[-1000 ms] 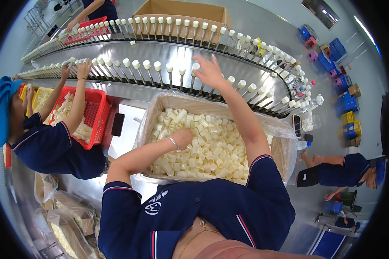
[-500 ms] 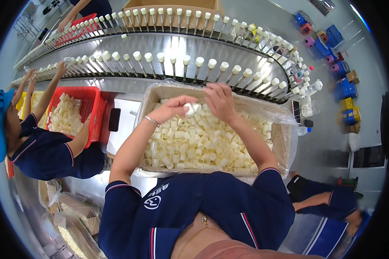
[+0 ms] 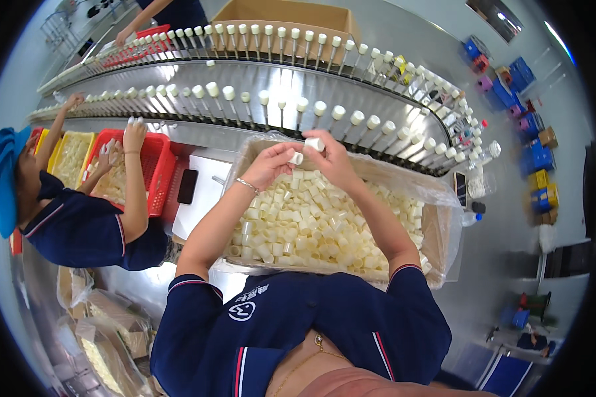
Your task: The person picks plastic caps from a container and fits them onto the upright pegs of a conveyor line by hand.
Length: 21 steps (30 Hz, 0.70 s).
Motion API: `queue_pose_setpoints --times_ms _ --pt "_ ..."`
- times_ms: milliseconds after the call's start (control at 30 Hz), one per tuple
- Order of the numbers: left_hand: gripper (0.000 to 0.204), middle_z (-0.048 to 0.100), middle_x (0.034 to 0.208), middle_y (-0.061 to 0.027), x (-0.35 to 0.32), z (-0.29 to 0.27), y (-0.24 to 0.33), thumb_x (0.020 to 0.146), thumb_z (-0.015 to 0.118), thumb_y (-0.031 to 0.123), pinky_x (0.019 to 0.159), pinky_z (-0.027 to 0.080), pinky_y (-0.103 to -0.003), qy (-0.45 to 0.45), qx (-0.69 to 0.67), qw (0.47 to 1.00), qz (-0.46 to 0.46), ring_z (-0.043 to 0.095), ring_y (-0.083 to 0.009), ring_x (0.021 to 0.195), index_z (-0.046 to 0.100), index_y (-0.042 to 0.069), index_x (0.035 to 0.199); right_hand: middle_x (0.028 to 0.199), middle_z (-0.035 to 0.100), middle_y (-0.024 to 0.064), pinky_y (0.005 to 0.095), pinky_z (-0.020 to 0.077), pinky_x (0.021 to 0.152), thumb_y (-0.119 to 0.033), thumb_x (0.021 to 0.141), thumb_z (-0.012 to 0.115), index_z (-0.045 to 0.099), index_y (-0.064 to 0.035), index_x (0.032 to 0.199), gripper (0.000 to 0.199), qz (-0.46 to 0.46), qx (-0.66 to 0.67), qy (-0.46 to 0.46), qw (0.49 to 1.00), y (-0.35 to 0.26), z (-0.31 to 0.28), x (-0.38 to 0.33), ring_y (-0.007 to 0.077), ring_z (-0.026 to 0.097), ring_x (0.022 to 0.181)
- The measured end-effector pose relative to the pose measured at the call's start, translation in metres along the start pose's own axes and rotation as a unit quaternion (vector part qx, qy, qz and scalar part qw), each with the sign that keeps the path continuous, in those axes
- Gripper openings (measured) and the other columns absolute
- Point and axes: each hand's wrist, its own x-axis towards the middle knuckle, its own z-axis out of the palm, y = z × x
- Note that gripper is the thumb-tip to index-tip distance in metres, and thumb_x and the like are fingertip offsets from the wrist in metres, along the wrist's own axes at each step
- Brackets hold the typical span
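— Above the far edge of the lined carton (image 3: 444,218), what do the hands hold?

— Left hand (image 3: 271,164): fingers curled around one white cap (image 3: 297,158). Right hand (image 3: 330,157): fingertips pinched on a second cap (image 3: 314,143), raised slightly higher. Both hands nearly touch each other.

— Carton contents?

— Loose cream-white caps (image 3: 311,225), filling it below both forearms.

— Beyond the carton?

— A curved conveyor (image 3: 278,73) of upright pins, most carrying caps. Left of the carton, a dark phone (image 3: 187,186), then a red basket (image 3: 157,173) where another person's hand (image 3: 134,134) works, possibly gripping a cap; the view is too small to confirm.
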Motion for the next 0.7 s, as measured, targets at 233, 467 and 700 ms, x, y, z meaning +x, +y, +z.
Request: queue_pose_setpoints --times_ms 233,467,700 --pt "0.031 0.059 0.086 0.0040 0.000 0.001 -0.009 0.086 0.068 0.012 0.066 0.049 -0.020 0.033 0.160 0.986 0.024 0.054 -0.0032 0.070 0.060 0.006 0.116 0.082 0.062 0.0066 0.0339 0.0372 0.080 -0.029 0.083 0.068 0.061 -0.0094 0.102 0.028 -0.166 -0.256 -0.017 0.952 0.009 0.017 0.118 0.0193 0.056 0.076" --pt "0.027 0.059 0.081 0.0038 -0.001 -0.009 0.020 0.082 0.071 0.010 0.061 0.048 -0.020 0.160 0.222 0.952 0.139 0.053 -0.0029 0.068 0.061 0.004 0.106 0.084 0.064 0.0086 0.0389 0.0298 0.090 -0.038 0.078 0.071 0.066 -0.0136 0.101 0.034 -0.100 -0.430 -0.061 0.895 0.052 0.032 0.155 0.0260 0.055 0.091" --pt "0.026 0.061 0.094 -0.0164 0.020 -0.096 0.113 0.075 0.071 0.012 0.075 0.050 -0.040 0.366 0.652 0.613 0.255 0.062 -0.0331 0.087 0.062 0.003 0.097 0.099 0.065 0.0074 0.0473 0.0255 0.103 -0.031 0.076 0.073 0.063 -0.0069 0.107 0.041 -0.106 -0.478 -0.017 0.871 0.044 0.015 0.120 0.0259 0.051 0.106"
